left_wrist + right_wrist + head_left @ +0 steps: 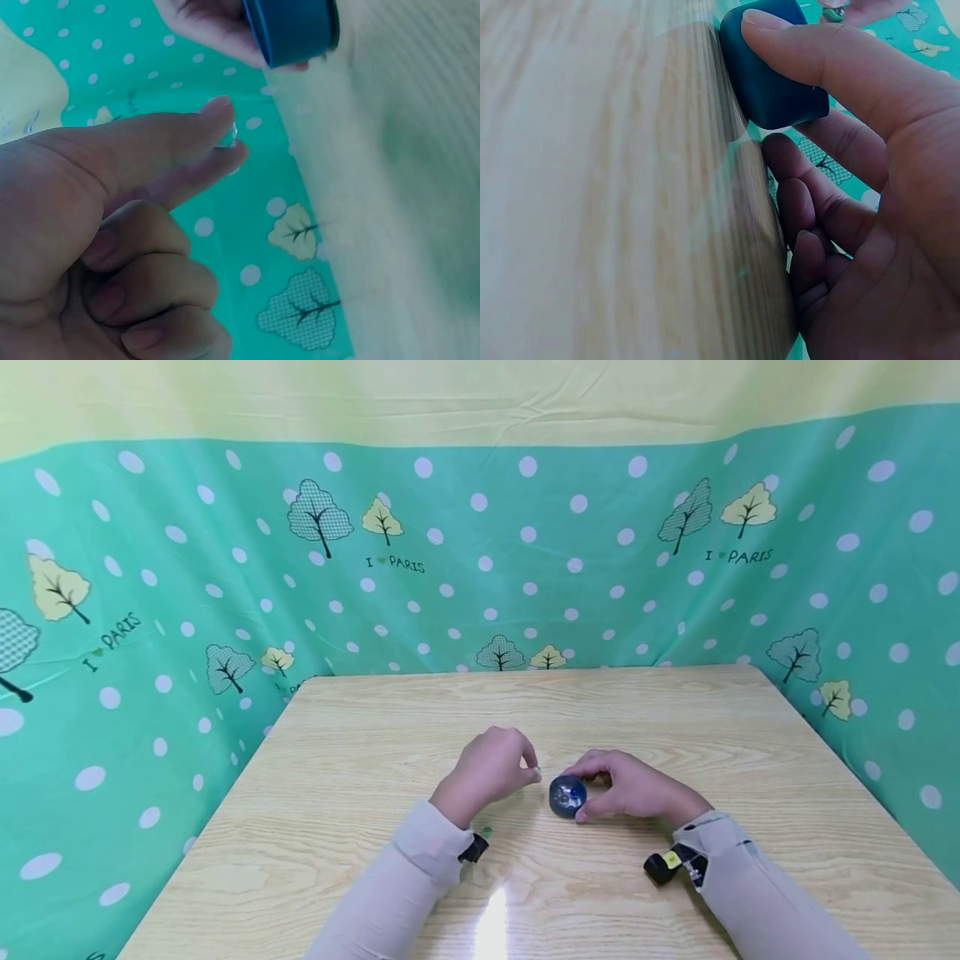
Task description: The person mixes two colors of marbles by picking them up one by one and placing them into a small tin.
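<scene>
My left hand (491,768) pinches a small, shiny, pale piece (230,136) between thumb and index finger; its other fingers are curled into the palm. Its kind I cannot tell. Just to the right, a small dark blue round container (567,797) sits on the table, with shiny bits and a blue spot showing inside its rim. My right hand (630,785) grips this container from the right side, thumb on the near side and fingers on the far side. In the right wrist view, the remaining fingers bend beside the tabletop. A narrow gap separates the pinched piece from the container.
Both hands work over a light wood-grain table (360,735). A green dotted curtain (480,543) with printed trees hangs behind it and along both sides. Black wrist cameras are strapped at both cuffs, close above the tabletop.
</scene>
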The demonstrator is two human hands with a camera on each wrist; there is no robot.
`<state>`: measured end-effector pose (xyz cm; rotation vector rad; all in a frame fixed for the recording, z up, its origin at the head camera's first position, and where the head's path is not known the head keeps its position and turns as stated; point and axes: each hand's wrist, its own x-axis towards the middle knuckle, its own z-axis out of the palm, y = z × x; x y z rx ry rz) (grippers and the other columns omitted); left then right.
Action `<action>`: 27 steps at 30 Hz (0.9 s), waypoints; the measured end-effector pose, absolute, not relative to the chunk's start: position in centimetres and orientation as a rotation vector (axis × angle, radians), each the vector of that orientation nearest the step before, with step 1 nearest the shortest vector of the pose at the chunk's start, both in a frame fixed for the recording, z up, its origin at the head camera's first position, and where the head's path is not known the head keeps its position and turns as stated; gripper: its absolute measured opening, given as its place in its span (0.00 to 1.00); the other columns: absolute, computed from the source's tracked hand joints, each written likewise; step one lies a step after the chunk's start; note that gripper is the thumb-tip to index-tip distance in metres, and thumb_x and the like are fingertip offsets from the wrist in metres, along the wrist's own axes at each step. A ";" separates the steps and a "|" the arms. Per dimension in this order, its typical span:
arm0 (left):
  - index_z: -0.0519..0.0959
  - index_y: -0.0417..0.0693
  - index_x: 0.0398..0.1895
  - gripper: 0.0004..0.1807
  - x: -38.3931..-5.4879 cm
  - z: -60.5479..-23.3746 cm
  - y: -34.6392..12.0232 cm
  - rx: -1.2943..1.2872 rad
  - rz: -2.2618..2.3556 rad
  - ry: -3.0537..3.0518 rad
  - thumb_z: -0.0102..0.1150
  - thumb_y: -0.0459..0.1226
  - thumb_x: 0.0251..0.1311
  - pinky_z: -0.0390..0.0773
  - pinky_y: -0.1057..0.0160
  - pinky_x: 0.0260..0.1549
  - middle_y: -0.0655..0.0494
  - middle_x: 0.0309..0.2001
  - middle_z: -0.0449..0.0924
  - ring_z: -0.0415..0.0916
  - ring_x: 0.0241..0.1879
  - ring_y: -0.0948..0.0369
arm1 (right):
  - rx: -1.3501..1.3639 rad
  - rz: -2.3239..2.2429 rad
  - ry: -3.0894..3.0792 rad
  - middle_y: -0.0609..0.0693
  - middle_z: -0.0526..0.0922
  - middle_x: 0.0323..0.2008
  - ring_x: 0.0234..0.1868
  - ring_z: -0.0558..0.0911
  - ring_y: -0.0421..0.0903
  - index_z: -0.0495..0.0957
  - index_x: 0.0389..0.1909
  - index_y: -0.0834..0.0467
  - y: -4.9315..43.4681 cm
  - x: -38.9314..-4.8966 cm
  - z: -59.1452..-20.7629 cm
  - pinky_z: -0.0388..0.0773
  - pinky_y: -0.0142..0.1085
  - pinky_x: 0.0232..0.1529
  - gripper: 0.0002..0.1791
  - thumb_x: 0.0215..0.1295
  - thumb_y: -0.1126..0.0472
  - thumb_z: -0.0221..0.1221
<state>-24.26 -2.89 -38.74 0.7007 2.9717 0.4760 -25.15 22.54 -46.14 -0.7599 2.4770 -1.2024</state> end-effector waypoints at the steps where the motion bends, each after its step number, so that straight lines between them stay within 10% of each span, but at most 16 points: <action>1: 0.91 0.57 0.36 0.06 -24.3 -38.9 -2.7 0.712 0.480 2.972 0.73 0.47 0.62 0.81 0.61 0.38 0.59 0.44 0.90 0.83 0.40 0.62 | -0.764 -1.201 2.477 0.40 0.83 0.51 0.55 0.77 0.46 0.85 0.56 0.38 22.5 -25.2 -46.1 0.72 0.48 0.60 0.29 0.50 0.48 0.80; 27: 0.90 0.62 0.47 0.11 -23.4 -40.5 -0.9 0.867 0.465 2.984 0.72 0.42 0.63 0.83 0.60 0.38 0.64 0.48 0.89 0.86 0.47 0.61 | -0.761 -1.255 2.433 0.40 0.84 0.53 0.57 0.78 0.48 0.85 0.55 0.39 22.6 -25.3 -46.2 0.69 0.51 0.64 0.28 0.50 0.51 0.80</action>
